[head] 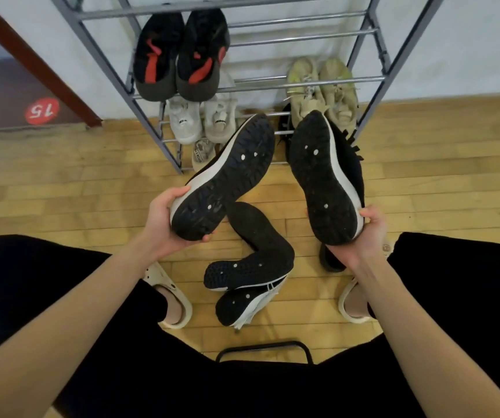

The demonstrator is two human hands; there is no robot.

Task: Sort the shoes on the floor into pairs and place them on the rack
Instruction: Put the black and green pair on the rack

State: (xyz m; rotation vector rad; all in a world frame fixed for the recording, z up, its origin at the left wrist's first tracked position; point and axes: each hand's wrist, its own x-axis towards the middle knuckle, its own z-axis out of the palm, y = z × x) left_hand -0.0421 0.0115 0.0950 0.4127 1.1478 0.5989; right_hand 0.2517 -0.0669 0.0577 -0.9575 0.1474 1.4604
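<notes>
My left hand [167,224] grips the heel of a black shoe with a white midsole [227,176], its sole turned up toward me. A matching black shoe [324,176] is held the same way at the heel by my right hand [366,236]. Between my feet, several more black shoes lie on the wooden floor: one on its side [257,233], one sole-up [242,271] and a black-and-white one [242,306]. Another dark shoe [330,260] peeks out under my right hand. The grey metal rack [303,82] stands ahead.
On the rack sit a black-and-red pair [179,55], a pale green pair [324,89], a white pair [200,119] and a small light shoe [203,152] lower down. My feet wear cream clogs [170,294]. A black stool frame [264,348] sits between my knees.
</notes>
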